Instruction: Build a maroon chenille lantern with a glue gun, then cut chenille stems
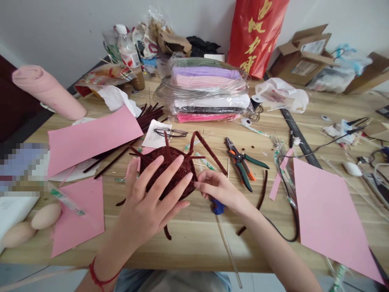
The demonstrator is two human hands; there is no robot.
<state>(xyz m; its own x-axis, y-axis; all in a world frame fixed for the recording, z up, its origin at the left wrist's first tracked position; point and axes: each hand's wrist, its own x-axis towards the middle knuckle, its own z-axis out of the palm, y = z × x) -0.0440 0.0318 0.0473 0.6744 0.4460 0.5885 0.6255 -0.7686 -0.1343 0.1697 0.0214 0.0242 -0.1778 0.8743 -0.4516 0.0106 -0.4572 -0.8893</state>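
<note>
Head view: left hand [146, 202] lying flat with fingers spread wide, pressing down on a dark red woven ball [172, 170] of fuzzy craft stems sitting on the table [194, 239], loose stem ends sticking out all around it. Right hand [219, 190] coming in from the right side of the ball, fingertips [199, 185] pressed together and pinching at its edge, touching the weave. Something blue [217, 207] peeking out just under that hand, can't tell what. Red string [99, 278] wrapping the left wrist.

Around it: pliers [241, 160] with green and orange handles lying just right of the ball, pink paper sheets [91, 138] spreading out left and right, spare dark stems [121, 140] lying behind the ball. Stack of bagged coloured stems [206, 89] with a wire coil sitting further back, red bag [255, 32] leaning against the wall, cardboard boxes [304, 52] crowding the far right corner.
</note>
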